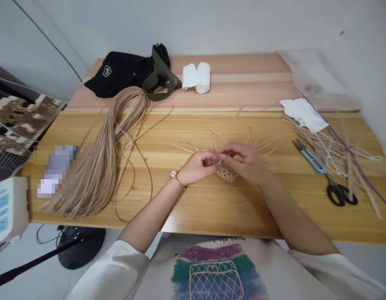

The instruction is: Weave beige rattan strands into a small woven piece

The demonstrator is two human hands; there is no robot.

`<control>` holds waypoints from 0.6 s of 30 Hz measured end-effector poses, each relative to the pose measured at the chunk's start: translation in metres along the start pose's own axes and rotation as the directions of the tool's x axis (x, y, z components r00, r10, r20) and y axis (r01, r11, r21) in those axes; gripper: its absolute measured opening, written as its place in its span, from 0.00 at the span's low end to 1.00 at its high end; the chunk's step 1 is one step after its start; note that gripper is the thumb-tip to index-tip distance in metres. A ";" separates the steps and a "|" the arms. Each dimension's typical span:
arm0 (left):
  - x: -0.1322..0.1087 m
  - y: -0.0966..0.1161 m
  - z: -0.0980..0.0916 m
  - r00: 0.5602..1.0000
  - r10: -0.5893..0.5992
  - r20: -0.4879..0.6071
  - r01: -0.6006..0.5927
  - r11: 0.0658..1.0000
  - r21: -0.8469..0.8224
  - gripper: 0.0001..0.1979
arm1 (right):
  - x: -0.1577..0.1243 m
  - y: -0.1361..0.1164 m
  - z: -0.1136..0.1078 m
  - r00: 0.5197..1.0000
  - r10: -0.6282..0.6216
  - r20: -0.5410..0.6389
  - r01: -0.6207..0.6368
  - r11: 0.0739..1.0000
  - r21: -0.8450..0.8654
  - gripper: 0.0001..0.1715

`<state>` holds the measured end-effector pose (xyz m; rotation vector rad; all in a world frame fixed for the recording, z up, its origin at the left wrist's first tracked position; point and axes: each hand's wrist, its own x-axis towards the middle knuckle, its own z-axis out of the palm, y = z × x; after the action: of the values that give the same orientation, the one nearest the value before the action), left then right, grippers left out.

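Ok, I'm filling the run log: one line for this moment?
left hand: at small woven basket | right hand: over its top

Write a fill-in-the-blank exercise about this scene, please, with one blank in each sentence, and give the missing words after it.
The small woven basket is held by two hands, and the hand with the watch is the person's ____ hand.
The black-handled scissors lie to the ____ of the basket.
The body of the fabric bag at the far end of the wooden table is ____.

Missing words: left; right; black.
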<state>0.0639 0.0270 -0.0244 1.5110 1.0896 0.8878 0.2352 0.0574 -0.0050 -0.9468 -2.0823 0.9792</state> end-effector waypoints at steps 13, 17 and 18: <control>0.000 -0.002 0.006 0.992 -0.104 0.069 0.116 0.972 -0.206 0.08 | 0.004 -0.006 0.007 0.988 0.145 0.052 -0.149 0.985 0.086 0.14; 0.000 -0.006 0.007 0.989 -0.134 0.069 0.148 0.951 -0.271 0.10 | 0.004 0.001 -0.002 0.996 0.036 0.080 -0.026 0.993 -0.116 0.12; 0.001 -0.006 0.007 0.988 -0.141 0.068 0.155 0.946 -0.284 0.10 | 0.003 0.002 -0.004 0.996 -0.009 0.084 0.024 0.984 -0.175 0.12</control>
<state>0.0695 0.0257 -0.0319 1.1869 0.9783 0.8612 0.2381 0.0623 -0.0040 -0.9896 -2.2730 0.8493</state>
